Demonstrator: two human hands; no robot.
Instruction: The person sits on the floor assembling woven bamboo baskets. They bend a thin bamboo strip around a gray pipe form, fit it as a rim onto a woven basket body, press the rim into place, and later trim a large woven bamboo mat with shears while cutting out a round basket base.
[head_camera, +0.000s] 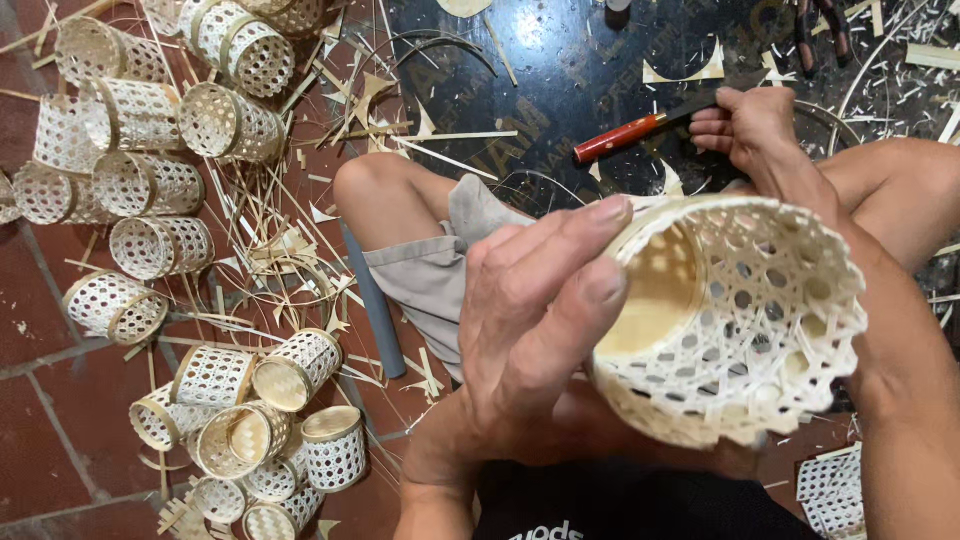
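**Mia:** What is at the far left of the picture?

**Ben:** Lots of little woven baskets (150, 130). They lie on their sides on the red brick floor (50, 420), from the upper left down the left side. More of them sit in a second heap (265, 420) at the lower left. Thin pale strips (300, 250) are scattered all around them.

**Mia:** And next to that?

**Ben:** A bare knee (370, 185) and grey shorts (440, 270), a bit left of the middle.

**Mia:** Where is the left hand?

**Ben:** The left hand (530, 320) is in the middle, low down. Its fingers are curled shut over the rim of a woven basket (740, 320). The fingertips sit right on the edge.

**Mia:** Where is that basket?

**Ben:** It fills the right middle of the picture, held up off the floor. It is tipped so you can see inside. The side is full of small holes, and the top edge is jagged.

**Mia:** And the right hand?

**Ben:** The right hand (750, 125) is up at the upper right, above the basket. It is closed tight around a knife (640, 130) with a red handle. The red end points left, over the dark mat (560, 60).

**Mia:** Anything more on the right?

**Ben:** Small pale scraps (690, 70) lie on the mat.
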